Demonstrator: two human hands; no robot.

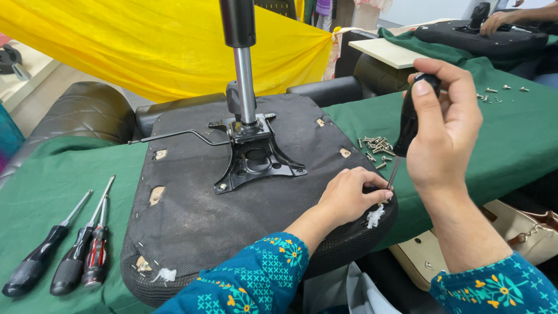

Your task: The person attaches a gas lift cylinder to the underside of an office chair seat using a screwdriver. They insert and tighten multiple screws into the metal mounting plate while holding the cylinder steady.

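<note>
Screwdriver (407, 125): black handle, thin metal shaft; held upright in the right hand (443, 125), tip pointing down at the seat's near right edge.

Seat base (232, 215): upturned office chair seat, black mesh fabric underside; lies flat on the green cloth; several small tears show pale padding, and white stuffing pokes out at the right edge and the near left corner.

Right hand: fist closed round the screwdriver handle, thumb on top.

Left hand (349, 195): rests on the seat's right edge, fingers curled beside the screwdriver tip.
</note>
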